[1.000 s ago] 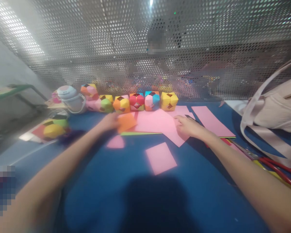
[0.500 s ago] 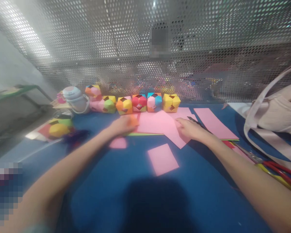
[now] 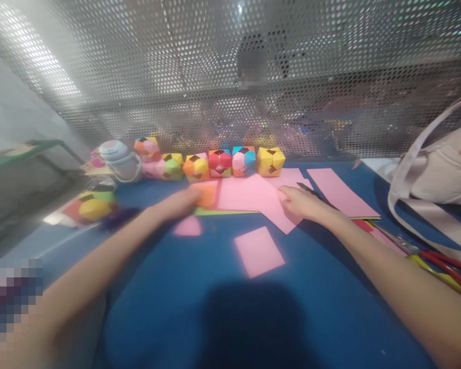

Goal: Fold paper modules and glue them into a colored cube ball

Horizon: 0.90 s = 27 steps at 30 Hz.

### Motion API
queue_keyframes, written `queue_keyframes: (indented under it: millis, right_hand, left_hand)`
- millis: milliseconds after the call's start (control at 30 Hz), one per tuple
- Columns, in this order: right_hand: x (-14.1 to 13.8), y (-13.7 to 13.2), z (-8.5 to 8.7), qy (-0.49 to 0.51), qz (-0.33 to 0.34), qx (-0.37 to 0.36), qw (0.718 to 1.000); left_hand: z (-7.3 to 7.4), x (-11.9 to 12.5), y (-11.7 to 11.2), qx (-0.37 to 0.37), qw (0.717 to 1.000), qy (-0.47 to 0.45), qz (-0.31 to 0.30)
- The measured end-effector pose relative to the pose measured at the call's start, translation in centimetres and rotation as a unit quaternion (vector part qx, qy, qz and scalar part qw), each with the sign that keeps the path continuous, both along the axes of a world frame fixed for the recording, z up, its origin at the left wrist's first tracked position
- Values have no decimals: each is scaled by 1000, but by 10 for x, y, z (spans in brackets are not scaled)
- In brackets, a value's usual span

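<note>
My left hand (image 3: 176, 202) reaches over the blue table (image 3: 176, 287) and touches an orange paper square (image 3: 204, 195) lying on the left end of a stack of pink sheets (image 3: 246, 195); its fingers are blurred. My right hand (image 3: 301, 201) rests flat on the right part of that pink stack, fingers stretched out. A small pink rectangle (image 3: 258, 251) lies loose in front of the stack, and a smaller pink scrap (image 3: 188, 226) sits under my left wrist. A row of multicoloured paper cubes (image 3: 218, 161) lines the back edge.
A perforated metal screen (image 3: 230, 92) closes the back. Another pink sheet (image 3: 340, 192) lies at right, beside red-and-yellow-handled scissors (image 3: 434, 256) and a beige bag (image 3: 441, 174). At left stand a pale lidded cup (image 3: 117, 159) and a yellow-green paper ball (image 3: 94, 205).
My left hand has slid the orange square a little to the right on the pink stack. My right hand has stayed on the paper.
</note>
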State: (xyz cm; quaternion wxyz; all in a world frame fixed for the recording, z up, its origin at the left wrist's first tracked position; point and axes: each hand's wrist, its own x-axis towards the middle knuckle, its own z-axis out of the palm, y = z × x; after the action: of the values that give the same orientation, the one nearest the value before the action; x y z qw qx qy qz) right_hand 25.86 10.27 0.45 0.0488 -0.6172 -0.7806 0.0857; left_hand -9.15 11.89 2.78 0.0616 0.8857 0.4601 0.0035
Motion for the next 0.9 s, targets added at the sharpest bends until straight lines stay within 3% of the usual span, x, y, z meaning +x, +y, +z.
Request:
queue_keyframes:
  millis: [400, 500, 700, 800, 900]
  right_hand:
    - [0, 0, -1, -4, 0, 0, 1000]
    - [1, -1, -2, -5, 2, -3, 1000]
    - [1, 2, -7, -17, -8, -11, 1000]
    - [-1, 0, -5, -26, -18, -21, 999]
    - [-4, -3, -1, -40, -32, -29, 998]
  left_hand:
    - [4, 1, 5, 48, 998, 25, -39]
    - [4, -2, -20, 72, 997, 33, -22]
    - [16, -13, -93, 131, 991, 9, 10]
    - [26, -26, -116, 141, 986, 7, 86]
    - [37, -40, -135, 94, 973, 96, 190]
